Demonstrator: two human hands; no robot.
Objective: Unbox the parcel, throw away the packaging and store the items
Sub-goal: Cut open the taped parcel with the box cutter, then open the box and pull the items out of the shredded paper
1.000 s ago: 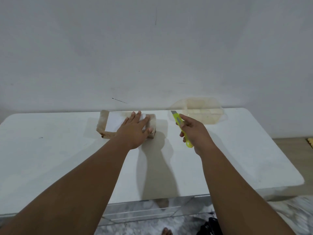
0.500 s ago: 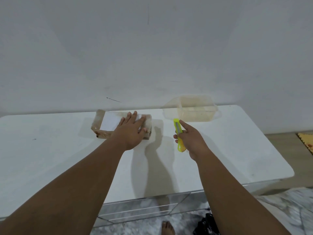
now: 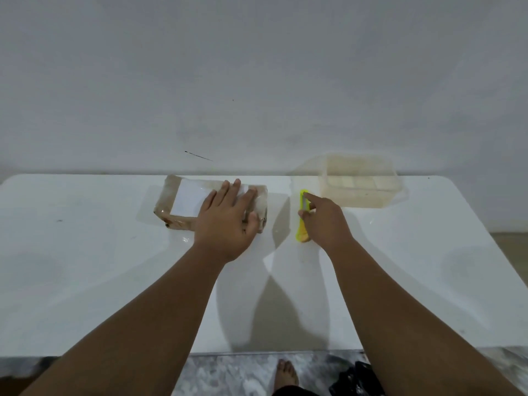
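A brown taped parcel [image 3: 177, 204] with a white label lies flat at the back middle of the white table [image 3: 85, 267]. My left hand [image 3: 228, 221] rests palm down on the parcel's right half, fingers spread over the label. Just right of the parcel, my right hand [image 3: 325, 224] grips a yellow-green utility knife [image 3: 302, 224], index finger laid along its top. The knife points away from me and its lower end sits at the table surface. Whether a blade is out is hidden.
A clear plastic storage box [image 3: 360, 181] stands against the wall at the back right, just beyond the knife. The table's front edge runs below my forearms. A bare foot [image 3: 287, 372] and a black bag [image 3: 354, 378] are on the marbled floor below.
My right hand has lowered the knife toward the table beside the parcel and turned it more upright. The left hand stays on the parcel. The camera has tilted downward.
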